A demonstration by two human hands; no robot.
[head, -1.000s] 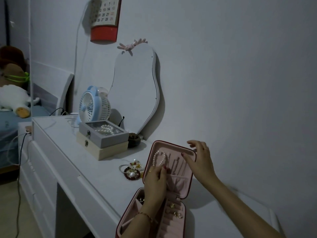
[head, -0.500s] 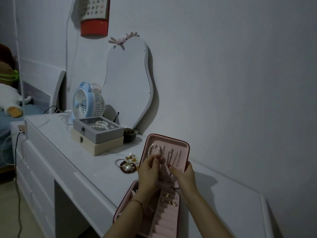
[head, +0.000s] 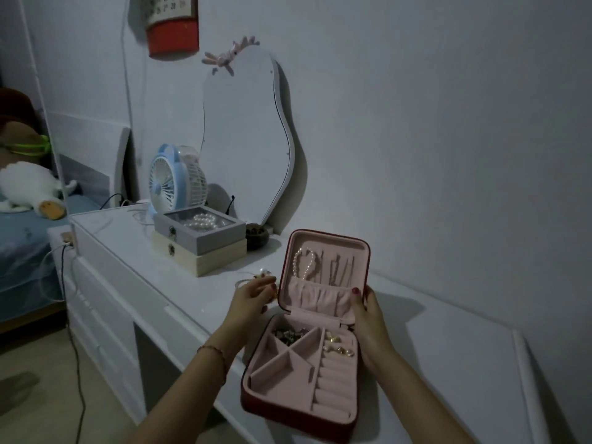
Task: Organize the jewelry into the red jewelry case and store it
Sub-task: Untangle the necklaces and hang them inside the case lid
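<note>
The red jewelry case (head: 253,403) lies open on the white dresser (head: 432,331), its pink-lined lid standing upright. A pearl bracelet (head: 304,262) and thin necklaces (head: 341,270) hang inside the lid. Gold earrings (head: 336,344) and a dark beaded piece (head: 290,334) sit in the tray compartments. My right hand (head: 366,315) grips the lid's right edge, thumb on the pink lining. My left hand (head: 251,298) is just left of the case, with its fingers curled over the loose jewelry (head: 261,274) on the dresser. Most of that pile is hidden under the hand.
A grey glass-lid box (head: 198,232) holding pearls is stacked on a cream box (head: 214,262) behind the loose jewelry. Further back stand a blue fan (head: 173,184), a wavy mirror (head: 246,139) and a small dark bowl (head: 256,235). The dresser's front edge runs just left of the case.
My left hand left the lid and moved left onto the loose jewelry. My right hand shifted from the lid's inside to gripping its right edge. The view came closer.
</note>
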